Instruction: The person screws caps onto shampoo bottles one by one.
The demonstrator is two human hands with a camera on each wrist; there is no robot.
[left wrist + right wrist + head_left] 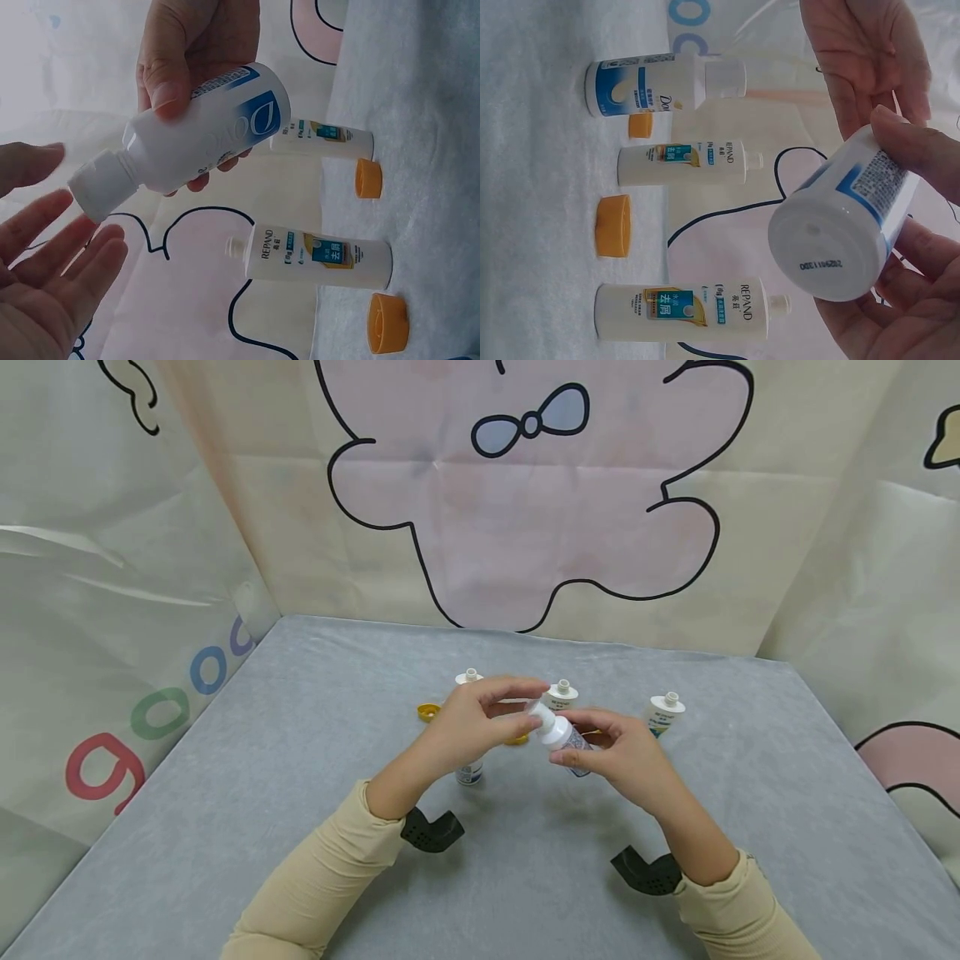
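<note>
My right hand (626,756) grips a white Dove bottle (217,131) by its body, thumb on one side and fingers round the other. The bottle is tilted, its white cap (103,184) towards my left hand (476,714) and its flat base (825,251) facing the right wrist camera. Spread, slightly bent fingers of the left hand lie right at the cap, thumb apart from it. Behind the hands stand uncapped white REPAND bottles (665,712); the left one is mostly hidden by the left hand. Below that hand, a second Dove bottle (641,86) stands upright with its cap on.
Orange-yellow caps (428,712) lie on the grey cloth-covered table (337,685) near the REPAND bottles; another cap (613,226) lies between two of them. Black mounts (432,831) sit at both wrists. Printed curtains (525,527) enclose the table's back and sides.
</note>
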